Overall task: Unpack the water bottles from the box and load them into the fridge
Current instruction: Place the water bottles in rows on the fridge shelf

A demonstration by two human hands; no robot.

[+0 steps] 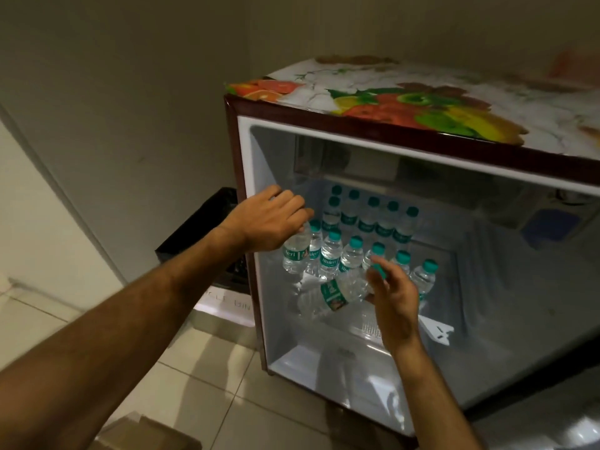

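The small fridge (250, 196) stands open, its top covered with a fruit print. Several clear water bottles (370, 222) with teal caps stand in two rows on its shelf. My left hand (269, 219) grips the top of the leftmost front bottle (294, 254), which stands upright. One bottle (328, 297) is tilted almost flat in front of the rows. My right hand (393, 297) holds its cap end, teal cap between thumb and fingers. A corner of the cardboard box (146, 433) shows at the bottom left.
A black bin (207, 235) stands on the floor left of the fridge, against the wall. The fridge door (552, 417) hangs open at the lower right. A white plastic piece (436, 331) lies on the shelf right of my right hand. Tiled floor lies below.
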